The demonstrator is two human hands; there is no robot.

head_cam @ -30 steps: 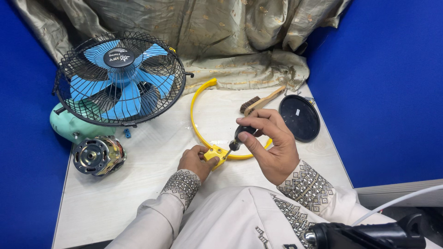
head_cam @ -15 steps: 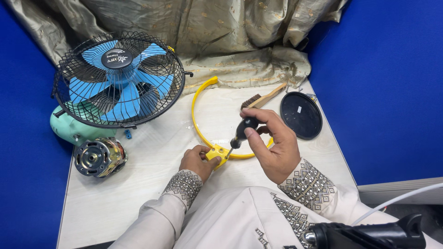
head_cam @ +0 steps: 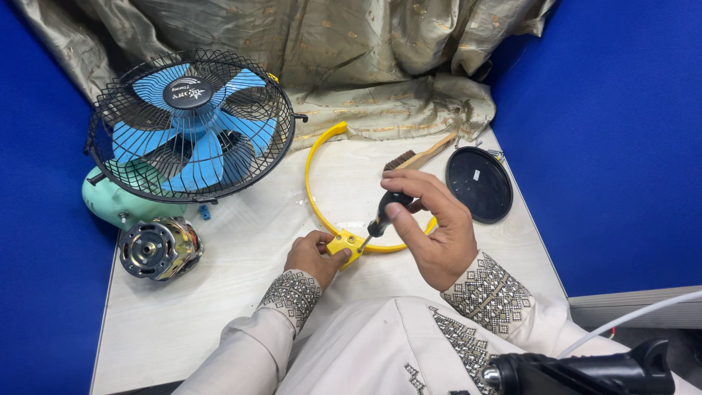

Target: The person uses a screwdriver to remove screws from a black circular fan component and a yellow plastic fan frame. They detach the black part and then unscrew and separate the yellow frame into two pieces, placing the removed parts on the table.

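Observation:
A yellow plastic ring (head_cam: 316, 192) lies flat on the white table (head_cam: 219, 292), with a yellow clamp block (head_cam: 346, 245) at its near side. My left hand (head_cam: 313, 256) pinches that block from the left. My right hand (head_cam: 428, 223) grips a black-handled screwdriver (head_cam: 387, 208), tilted, its tip resting on the block.
A blue-bladed fan in a black wire cage (head_cam: 191, 124) leans on a mint-green base (head_cam: 117, 201) at the left. A bare metal motor (head_cam: 157, 249) lies beside it. A wooden brush (head_cam: 420, 155) and a black round lid (head_cam: 479, 183) sit right. Crumpled beige cloth (head_cam: 351, 58) covers the back.
The screwdriver has shifted slightly in my right hand as the fingers regrip its handle; the left hand stays on the yellow block. The view has moved a little.

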